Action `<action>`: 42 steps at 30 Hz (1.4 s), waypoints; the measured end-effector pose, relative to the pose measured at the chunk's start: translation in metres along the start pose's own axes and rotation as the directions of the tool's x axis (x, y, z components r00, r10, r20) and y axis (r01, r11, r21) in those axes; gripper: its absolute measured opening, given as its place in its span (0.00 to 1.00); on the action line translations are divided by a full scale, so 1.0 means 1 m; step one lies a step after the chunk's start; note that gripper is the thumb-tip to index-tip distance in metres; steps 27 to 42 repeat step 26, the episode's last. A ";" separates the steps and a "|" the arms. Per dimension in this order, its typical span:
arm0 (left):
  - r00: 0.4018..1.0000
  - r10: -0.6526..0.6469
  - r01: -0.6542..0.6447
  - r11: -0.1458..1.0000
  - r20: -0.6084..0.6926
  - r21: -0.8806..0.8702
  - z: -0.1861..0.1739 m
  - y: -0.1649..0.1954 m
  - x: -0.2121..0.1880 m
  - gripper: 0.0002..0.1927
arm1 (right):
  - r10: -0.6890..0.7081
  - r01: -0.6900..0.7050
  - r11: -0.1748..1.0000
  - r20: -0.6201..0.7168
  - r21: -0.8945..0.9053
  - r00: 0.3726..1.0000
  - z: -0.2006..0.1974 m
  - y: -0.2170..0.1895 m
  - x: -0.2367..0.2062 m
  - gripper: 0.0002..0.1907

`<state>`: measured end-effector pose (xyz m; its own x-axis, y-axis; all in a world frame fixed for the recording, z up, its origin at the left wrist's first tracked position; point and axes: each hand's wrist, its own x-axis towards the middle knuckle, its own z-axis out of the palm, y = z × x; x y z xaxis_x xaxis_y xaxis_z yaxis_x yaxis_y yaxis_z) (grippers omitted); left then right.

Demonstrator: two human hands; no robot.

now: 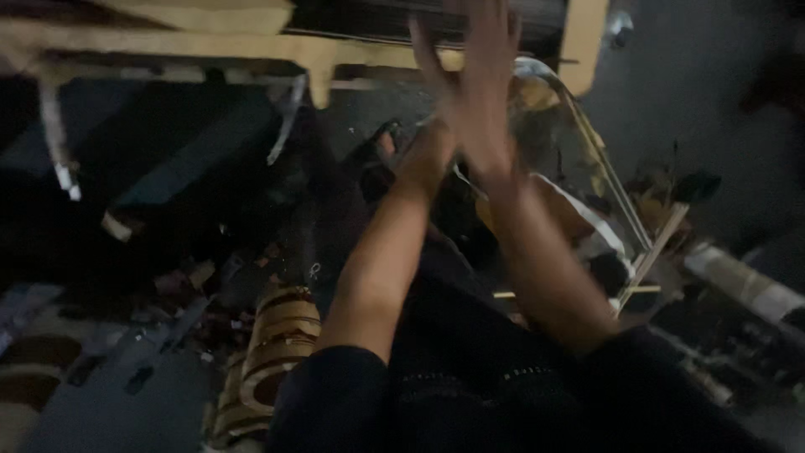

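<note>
Both my forearms are raised in front of me, and the picture is dark and blurred by motion. My right hand [480, 80] is held up flat with its fingers stretched and apart, holding nothing. My left hand [428, 155] lies against the heel and wrist of the right one; its fingers are mostly hidden behind it. Neither hand touches any object. Below the arms are my dark sleeves and dark clothing [470, 377].
A yellow wooden frame [335, 54] runs across the top. A metal-framed thing with wooden sticks [625, 210] leans at the right. A brown and cream striped cushion [281, 335] lies at lower left among small scraps [201, 285] on the dark floor.
</note>
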<state>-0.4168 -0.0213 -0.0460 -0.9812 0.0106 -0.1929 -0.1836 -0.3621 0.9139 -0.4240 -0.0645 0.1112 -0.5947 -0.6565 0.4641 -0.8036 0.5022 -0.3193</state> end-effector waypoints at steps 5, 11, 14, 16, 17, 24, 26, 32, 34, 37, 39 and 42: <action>0.991 -0.067 0.050 0.988 0.119 0.144 0.002 -0.006 0.000 0.19 | 0.574 -0.576 0.812 0.312 -0.098 0.757 -0.068 0.022 -0.148 0.37; 0.926 -0.371 0.342 0.902 0.067 0.265 0.005 -0.002 -0.005 0.21 | 0.576 -0.335 0.809 0.539 -0.483 0.614 -0.038 0.080 -0.178 0.56; 0.988 -0.102 0.089 0.990 0.118 0.111 0.006 0.001 -0.005 0.21 | 0.709 -0.373 0.699 0.527 -0.610 0.469 -0.035 0.087 -0.177 0.54; 0.989 -0.126 0.121 0.990 0.082 0.069 0.008 -0.003 -0.011 0.19 | 0.676 -0.367 0.706 0.422 -0.606 0.604 -0.041 0.084 -0.185 0.58; 0.989 -0.132 0.128 0.991 0.068 0.047 0.009 -0.005 -0.010 0.19 | 0.590 -0.301 0.755 0.403 -0.583 0.700 -0.041 0.083 -0.184 0.58; 0.985 -0.098 0.097 0.995 0.142 0.013 0.008 -0.007 -0.011 0.15 | 0.853 -0.906 0.420 0.361 -0.047 0.377 -0.066 0.081 -0.149 0.32; 0.967 -0.197 0.212 0.974 0.159 -0.084 0.006 -0.007 -0.010 0.14 | 0.882 -0.947 0.286 0.346 0.145 0.320 -0.072 0.098 -0.125 0.34; 0.967 -0.197 0.212 0.974 0.159 -0.084 0.006 -0.007 -0.010 0.14 | 0.882 -0.947 0.286 0.346 0.145 0.320 -0.072 0.098 -0.125 0.34; 0.967 -0.197 0.212 0.974 0.159 -0.084 0.006 -0.007 -0.010 0.14 | 0.882 -0.947 0.286 0.346 0.145 0.320 -0.072 0.098 -0.125 0.34; 0.967 -0.197 0.212 0.974 0.159 -0.084 0.006 -0.007 -0.010 0.14 | 0.882 -0.947 0.286 0.346 0.145 0.320 -0.072 0.098 -0.125 0.34; 0.967 -0.197 0.212 0.974 0.159 -0.084 0.006 -0.007 -0.010 0.14 | 0.882 -0.947 0.286 0.346 0.145 0.320 -0.072 0.098 -0.125 0.34; 0.967 -0.197 0.212 0.974 0.159 -0.084 0.006 -0.007 -0.010 0.14 | 0.882 -0.947 0.286 0.346 0.145 0.320 -0.072 0.098 -0.125 0.34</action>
